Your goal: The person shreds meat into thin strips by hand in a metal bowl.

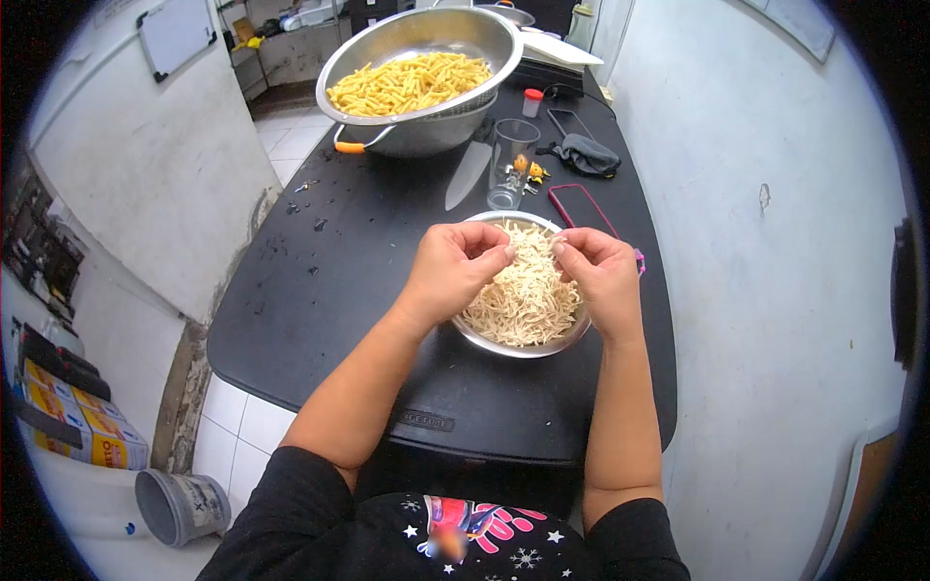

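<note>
A metal bowl [518, 352] stands on the black table, heaped with pale shreds [528, 305] that look like shredded chicken. Over the bowl's left side, my left hand [453, 261] is closed in a pinch, thumb against fingers; whatever it may hold is too small to make out. My right hand [603, 273] pinches a small pale shred at the bowl's right side, thumb and forefinger together. Both hands hover just above the heap, a short gap between them.
Beyond the bowl are a clear plastic cup [508, 165], a knife blade [469, 176], a red-edged phone [583, 210] and a dark pouch [588, 155]. Farther back, a large steel colander [421, 29] holds yellow cut strips [412, 84]. A wall [765, 290] runs along the right.
</note>
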A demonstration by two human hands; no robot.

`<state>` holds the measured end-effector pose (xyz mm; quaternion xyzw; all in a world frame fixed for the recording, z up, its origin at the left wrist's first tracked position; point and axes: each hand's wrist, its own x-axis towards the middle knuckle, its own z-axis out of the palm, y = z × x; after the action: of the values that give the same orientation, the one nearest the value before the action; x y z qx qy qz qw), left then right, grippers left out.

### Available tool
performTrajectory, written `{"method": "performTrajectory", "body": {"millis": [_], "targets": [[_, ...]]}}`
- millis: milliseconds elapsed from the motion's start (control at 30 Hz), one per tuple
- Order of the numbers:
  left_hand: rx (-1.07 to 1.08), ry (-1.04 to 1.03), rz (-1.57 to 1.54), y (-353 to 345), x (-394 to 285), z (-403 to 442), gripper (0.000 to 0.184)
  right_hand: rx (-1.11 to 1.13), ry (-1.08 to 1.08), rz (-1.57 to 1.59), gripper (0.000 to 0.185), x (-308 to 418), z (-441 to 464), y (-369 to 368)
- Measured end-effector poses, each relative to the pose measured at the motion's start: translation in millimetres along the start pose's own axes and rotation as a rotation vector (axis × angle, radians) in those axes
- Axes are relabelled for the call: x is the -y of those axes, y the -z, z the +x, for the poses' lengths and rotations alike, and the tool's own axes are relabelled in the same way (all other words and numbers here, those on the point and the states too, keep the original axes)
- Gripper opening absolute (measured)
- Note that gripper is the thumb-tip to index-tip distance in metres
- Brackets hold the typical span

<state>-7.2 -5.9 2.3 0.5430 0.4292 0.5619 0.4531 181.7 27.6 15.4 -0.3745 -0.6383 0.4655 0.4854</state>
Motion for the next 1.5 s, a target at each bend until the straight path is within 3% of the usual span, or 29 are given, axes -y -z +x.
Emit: {"method": "performTrajectory", "body": {"millis": [400,567,700,800,933,1000,1200,1300,1500], "targets": [[0.016,-0.013,0.022,-8.8,6.7,-2.6,0.011,0.080,0.012,0.010,0.010,0.3,-6.4,-14.2],[-0.083,-0.031,0.264,9.4,3.7,5.5,0.012,0.102,0.027,0.227,0.011,9.1,-5.4,4.7],[0.123,0.049,0.563,12.1,-17.9,-3.7,0.009,0.152,0.045,-0.164,0.012,7.9,-4.4,6.9],[-0.012,-0.187,0.843,9.8,-2.6,-4.4,0.006,0.127,0.164,-0.431,0.015,1.7,-4.7,0.8],[-0.067,-0.255,0.986,12.9,-11.0,-4.2,0.010,0.113,0.339,-0.698,0.019,-12.6,-1.6,-2.0],[-0.088,-0.324,1.068,15.1,-8.9,4.3,0.014,0.059,0.329,-0.720,0.017,-11.4,-3.3,-4.6],[0.152,-0.504,1.468,4.7,-8.9,41.3,0.034,-0.076,0.343,-0.736,0.014,-23.5,0.7,-4.9],[0.250,-0.435,1.543,0.2,-7.9,53.9,0.038,-0.086,0.337,-0.721,0.014,-26.2,0.7,-5.9],[0.327,-0.373,1.595,-0.7,-1.5,61.1,0.021,-0.087,0.314,-0.749,0.015,-29.6,-2.9,-3.2]]}}
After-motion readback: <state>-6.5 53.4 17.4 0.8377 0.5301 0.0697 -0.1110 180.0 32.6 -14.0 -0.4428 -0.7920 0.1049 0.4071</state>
